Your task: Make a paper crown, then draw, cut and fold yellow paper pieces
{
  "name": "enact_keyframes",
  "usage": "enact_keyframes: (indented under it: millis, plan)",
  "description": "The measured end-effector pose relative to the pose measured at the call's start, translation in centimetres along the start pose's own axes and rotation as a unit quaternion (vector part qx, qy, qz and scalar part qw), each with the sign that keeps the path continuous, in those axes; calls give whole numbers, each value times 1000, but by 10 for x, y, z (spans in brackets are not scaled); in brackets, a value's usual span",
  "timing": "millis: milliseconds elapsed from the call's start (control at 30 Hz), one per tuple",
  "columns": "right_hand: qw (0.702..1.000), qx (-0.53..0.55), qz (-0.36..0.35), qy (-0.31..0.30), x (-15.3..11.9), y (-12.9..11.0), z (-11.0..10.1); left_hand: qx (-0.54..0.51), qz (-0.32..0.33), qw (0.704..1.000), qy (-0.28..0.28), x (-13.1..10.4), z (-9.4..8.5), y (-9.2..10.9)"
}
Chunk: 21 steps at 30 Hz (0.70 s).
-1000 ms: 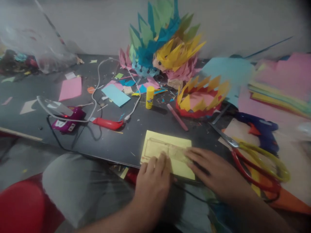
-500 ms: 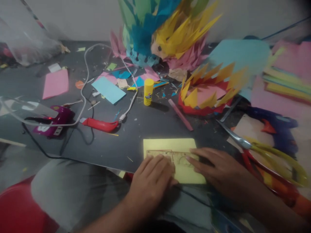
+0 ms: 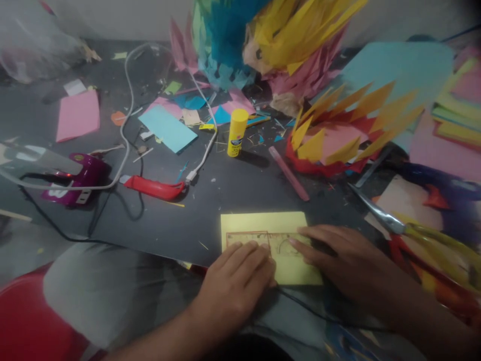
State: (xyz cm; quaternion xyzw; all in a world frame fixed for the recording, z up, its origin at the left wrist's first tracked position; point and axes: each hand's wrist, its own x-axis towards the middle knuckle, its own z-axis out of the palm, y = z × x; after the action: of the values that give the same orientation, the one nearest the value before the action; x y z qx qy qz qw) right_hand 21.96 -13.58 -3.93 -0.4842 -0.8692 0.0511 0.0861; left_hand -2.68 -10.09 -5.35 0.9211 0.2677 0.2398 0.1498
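1. Pressed down by both hands, a clear ruler [image 3: 277, 241] lay across yellow paper [image 3: 263, 220], at the middle of the near edge of the dark table [image 3: 188, 225]. Their flattened fingers probably spread the pressure so that neither piece would slide.

2. Covering the ruler's left part, the left hand [image 3: 235, 286] kept its fingers close together, with a narrow spread. Its thumb lay by the paper's near edge; whether it pinched anything, I couldn't tell.

3. Reaching from the right, the right hand [image 3: 338, 255] touched the ruler's right end with slightly parted fingertips. Two holding points, well apart, seemed meant to resist twisting. Its thumb was hidden, so I couldn't tell whether it closed on anything.

4. Beyond the paper, the yellow glue stick [image 3: 237, 135] stood upright, its small base leaving working room around it. To its right, the pink stick [image 3: 288, 174] lay slantwise beside the red-and-yellow paper crown [image 3: 323, 163].

5. Off to the left, the red cutter [image 3: 156, 187] lay flat near the white cable [image 3: 127, 105], apart from both hands. On the right, scissors [image 3: 383, 215] lay with their blades towards the table's middle and handles nearer the person, a handy angle for the right hand.
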Motion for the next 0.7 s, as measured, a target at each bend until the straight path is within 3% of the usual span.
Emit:
enact_keyframes:
  millis: [333,700]
  plan:
    - [999,-34,-7,-5,5,-6,-5,-13,-9,999,-30,0,-6,-2]
    - [999,-48,-9,14,4,-13,-2,8,-4,1000,-20,-3,-4,-3]
